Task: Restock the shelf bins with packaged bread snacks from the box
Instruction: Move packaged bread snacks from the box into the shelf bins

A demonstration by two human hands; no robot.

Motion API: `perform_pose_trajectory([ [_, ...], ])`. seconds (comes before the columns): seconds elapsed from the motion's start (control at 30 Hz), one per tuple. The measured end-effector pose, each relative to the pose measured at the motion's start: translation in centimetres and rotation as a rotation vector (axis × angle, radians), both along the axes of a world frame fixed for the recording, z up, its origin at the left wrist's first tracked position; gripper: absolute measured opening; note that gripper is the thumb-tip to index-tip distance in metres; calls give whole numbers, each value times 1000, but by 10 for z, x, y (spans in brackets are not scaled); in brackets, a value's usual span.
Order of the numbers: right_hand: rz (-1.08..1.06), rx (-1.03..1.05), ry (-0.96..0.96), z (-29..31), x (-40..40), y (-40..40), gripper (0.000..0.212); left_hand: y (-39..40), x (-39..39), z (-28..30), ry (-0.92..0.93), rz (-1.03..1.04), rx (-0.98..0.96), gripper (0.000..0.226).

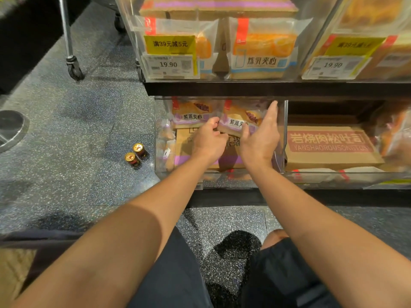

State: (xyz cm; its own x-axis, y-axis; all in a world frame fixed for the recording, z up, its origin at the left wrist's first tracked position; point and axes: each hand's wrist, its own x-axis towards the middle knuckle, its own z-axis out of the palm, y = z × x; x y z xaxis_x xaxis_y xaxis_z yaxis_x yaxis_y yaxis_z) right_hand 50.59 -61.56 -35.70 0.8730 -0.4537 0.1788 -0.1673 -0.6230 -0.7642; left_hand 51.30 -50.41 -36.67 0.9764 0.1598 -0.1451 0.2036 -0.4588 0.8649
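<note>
bare left hand (208, 141) pinches glossy plastic bread pack (239, 121); right hand (261, 136) flat.

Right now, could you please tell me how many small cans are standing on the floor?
2: can and can stand side by side on the floor, left of the lower bin. Others may be hidden.

Shop, price tags (168, 64) (19.90), shelf bins (244, 178)
</note>
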Motion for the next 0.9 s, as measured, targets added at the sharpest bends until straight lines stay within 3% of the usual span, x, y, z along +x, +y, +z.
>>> perform_pose_trajectory([
  [0.17,37,-58,-81,-1,-32,1,53,0,-4,0,-1,13,31,51],
  [0.23,61,-32,-5,-3,-32,2,48,1,-3,-2,-5,11,-12,52],
  [0.33,142,-49,158,-4,-17,0,54,2,-4,-3,-3,26,-30,46],
  [0.43,232,-66,177,-7,-2,0,62,3,-3,-5,7,-2,14,36],
  [0.67,239,-84,180,-9,3,-2,66,4,2,0,61,-100,-1,51],
  [0.9,288,-178,271,-10,-2,3,68,13,6,3,35,-121,225,42],
])
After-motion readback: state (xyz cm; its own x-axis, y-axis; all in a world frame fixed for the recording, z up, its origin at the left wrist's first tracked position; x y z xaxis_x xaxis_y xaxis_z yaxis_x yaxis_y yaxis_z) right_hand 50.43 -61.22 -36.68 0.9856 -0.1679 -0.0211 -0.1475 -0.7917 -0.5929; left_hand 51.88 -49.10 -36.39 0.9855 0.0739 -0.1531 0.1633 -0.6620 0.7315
